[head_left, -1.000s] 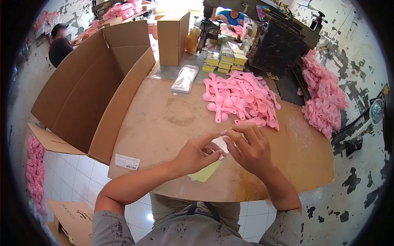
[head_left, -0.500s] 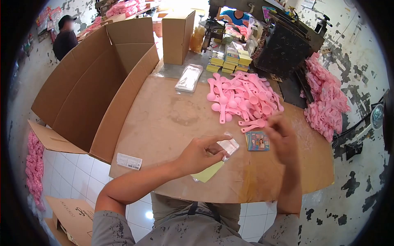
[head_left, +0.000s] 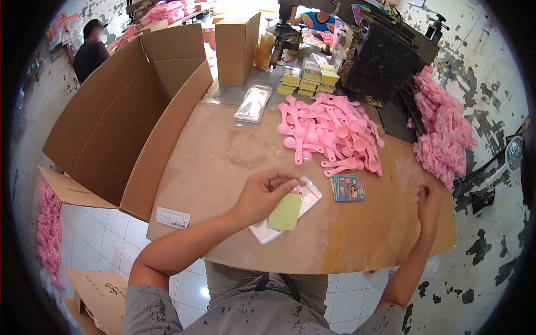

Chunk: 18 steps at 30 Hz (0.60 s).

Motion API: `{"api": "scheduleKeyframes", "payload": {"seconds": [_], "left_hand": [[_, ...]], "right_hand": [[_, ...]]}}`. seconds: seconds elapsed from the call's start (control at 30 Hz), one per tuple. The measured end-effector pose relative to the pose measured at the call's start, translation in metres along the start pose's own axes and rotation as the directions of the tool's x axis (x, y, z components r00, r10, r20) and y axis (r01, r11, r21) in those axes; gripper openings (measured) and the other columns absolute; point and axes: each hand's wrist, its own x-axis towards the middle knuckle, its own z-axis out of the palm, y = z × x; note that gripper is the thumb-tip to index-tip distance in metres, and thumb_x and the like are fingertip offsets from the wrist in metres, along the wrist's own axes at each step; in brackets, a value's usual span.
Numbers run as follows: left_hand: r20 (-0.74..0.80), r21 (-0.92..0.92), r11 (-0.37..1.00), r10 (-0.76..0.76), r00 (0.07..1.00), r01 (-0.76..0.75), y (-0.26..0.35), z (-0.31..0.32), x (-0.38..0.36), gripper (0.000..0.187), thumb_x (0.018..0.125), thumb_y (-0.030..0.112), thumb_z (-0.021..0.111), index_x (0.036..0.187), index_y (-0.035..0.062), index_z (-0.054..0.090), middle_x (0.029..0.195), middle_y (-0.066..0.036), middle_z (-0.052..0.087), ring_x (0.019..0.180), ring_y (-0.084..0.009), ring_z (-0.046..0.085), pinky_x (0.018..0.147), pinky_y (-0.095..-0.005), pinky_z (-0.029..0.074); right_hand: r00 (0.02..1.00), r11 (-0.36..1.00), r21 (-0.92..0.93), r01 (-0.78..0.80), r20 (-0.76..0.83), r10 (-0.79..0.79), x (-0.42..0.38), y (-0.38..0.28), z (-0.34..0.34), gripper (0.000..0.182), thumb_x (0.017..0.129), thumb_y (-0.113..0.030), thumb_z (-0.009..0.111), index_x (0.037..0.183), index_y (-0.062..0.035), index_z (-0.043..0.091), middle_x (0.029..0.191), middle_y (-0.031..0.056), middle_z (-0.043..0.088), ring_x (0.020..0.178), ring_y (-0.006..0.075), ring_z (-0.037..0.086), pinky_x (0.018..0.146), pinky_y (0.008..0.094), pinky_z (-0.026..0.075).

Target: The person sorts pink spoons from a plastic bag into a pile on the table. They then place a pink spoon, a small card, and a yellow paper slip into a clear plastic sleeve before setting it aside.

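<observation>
My left hand (head_left: pixel 268 192) pinches the top of a yellow-green card (head_left: pixel 286 212), with a bit of pink showing at its upper edge. Beneath the card lie clear plastic bags (head_left: pixel 310 199) on the cardboard tabletop. My right hand (head_left: pixel 426 202) is at the right of the table, its fingers curled beside a crumpled clear plastic film (head_left: pixel 410 177); whether it holds any of it is hidden. Between the hands sits a small stack of picture cards (head_left: pixel 348 188). A heap of pink spoons (head_left: pixel 335 125) lies behind the cards.
A large open carton (head_left: pixel 111 123) stands at the left. Packed bags (head_left: pixel 254 104), card stacks (head_left: pixel 308 78) and an upright box (head_left: pixel 237 53) are at the back. A dark machine (head_left: pixel 379 56) and pink bundles (head_left: pixel 444 134) are at the right. Two other people are farther back.
My right hand has moved right and down, from beside the spoons to the table's right side. My left hand has shifted slightly, and the yellow-green card now lies more upright over the bags.
</observation>
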Motion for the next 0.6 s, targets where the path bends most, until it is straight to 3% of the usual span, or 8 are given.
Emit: {"api": "scheduleKeyframes", "payload": {"seconds": [0.07, 0.17, 0.2, 0.27, 0.33, 0.47, 0.6], "left_hand": [[-0.031, 0.006, 1.0, 0.017, 0.999, -0.017, -0.002, -0.001, 0.002, 0.026, 0.105, 0.011, 0.066, 0.125, -0.0041, 0.067, 0.116, -0.014, 0.077, 0.101, -0.0131, 0.072, 0.088, -0.0274, 0.06], [-0.031, 0.072, 0.997, -0.004, 1.0, 0.006, -0.008, -0.006, 0.003, 0.023, 0.104, 0.013, 0.068, 0.121, -0.0032, 0.07, 0.109, -0.01, 0.077, 0.097, -0.0116, 0.072, 0.087, -0.0268, 0.059], [-0.034, 0.071, 0.997, -0.006, 0.999, 0.008, -0.007, -0.006, 0.002, 0.023, 0.104, 0.013, 0.068, 0.12, -0.003, 0.071, 0.107, -0.009, 0.077, 0.096, -0.0112, 0.072, 0.085, -0.0265, 0.059], [-0.04, 0.065, 0.998, -0.009, 0.999, 0.012, -0.005, -0.004, 0.001, 0.022, 0.104, 0.014, 0.069, 0.119, -0.0025, 0.072, 0.104, -0.007, 0.076, 0.093, -0.0104, 0.071, 0.083, -0.0259, 0.058], [-0.05, 0.1, 0.995, -0.005, 0.999, 0.01, -0.005, -0.003, -0.001, 0.022, 0.104, 0.015, 0.069, 0.117, -0.0025, 0.072, 0.104, -0.007, 0.076, 0.093, -0.0097, 0.071, 0.082, -0.0256, 0.058], [-0.044, 0.093, 0.996, -0.003, 0.999, 0.007, -0.008, -0.006, -0.002, 0.02, 0.103, 0.016, 0.07, 0.113, -0.0018, 0.072, 0.099, -0.005, 0.076, 0.093, -0.0085, 0.07, 0.08, -0.0256, 0.057], [-0.04, 0.108, 0.994, 0.032, 0.999, -0.028, -0.008, -0.004, -0.004, 0.019, 0.103, 0.015, 0.071, 0.113, -0.0008, 0.071, 0.102, -0.005, 0.074, 0.095, -0.008, 0.069, 0.08, -0.0263, 0.058]], "right_hand": [[0.996, 0.995, 0.079, 0.066, 0.058, -0.071, -0.003, -0.035, 0.015, 0.02, 0.092, -0.003, 0.067, 0.111, 0.001, 0.07, 0.092, 0.0165, 0.073, 0.087, 0.0285, 0.071, 0.078, 0.0378, 0.054], [0.948, 0.903, 0.422, 0.079, 0.248, -0.199, -0.029, -0.13, 0.029, 0.025, 0.092, -0.012, 0.076, 0.114, -0.0016, 0.072, 0.09, 0.0082, 0.072, 0.083, 0.0148, 0.067, 0.074, 0.0296, 0.053], [0.906, 0.866, 0.495, 0.066, 0.335, -0.26, -0.034, -0.146, 0.038, 0.028, 0.092, -0.014, 0.079, 0.117, -0.0031, 0.072, 0.091, 0.0056, 0.071, 0.083, 0.0119, 0.066, 0.074, 0.0275, 0.052], [0.766, 0.699, 0.695, 0.168, 0.354, -0.536, -0.045, -0.18, 0.053, 0.035, 0.092, -0.016, 0.08, 0.123, -0.0046, 0.07, 0.097, 0.0035, 0.07, 0.088, 0.0113, 0.065, 0.075, 0.0264, 0.051], [0.646, 0.64, 0.755, 0.144, 0.418, -0.639, -0.057, -0.21, 0.063, 0.042, 0.094, -0.017, 0.079, 0.131, -0.0048, 0.065, 0.105, 0.0023, 0.068, 0.092, 0.0102, 0.064, 0.076, 0.0264, 0.051], [0.537, 0.478, 0.86, -0.177, 0.491, -0.686, -0.067, -0.223, 0.112, 0.047, 0.097, -0.016, 0.077, 0.138, -0.0035, 0.059, 0.105, 0.0009, 0.065, 0.093, 0.0083, 0.063, 0.077, 0.025, 0.051], [0.572, 0.365, 0.862, -0.353, 0.507, -0.645, -0.074, -0.22, 0.13, 0.038, 0.097, -0.007, 0.075, 0.132, -0.002, 0.061, 0.103, 0.0002, 0.064, 0.094, 0.0081, 0.062, 0.079, 0.0245, 0.051]]}}
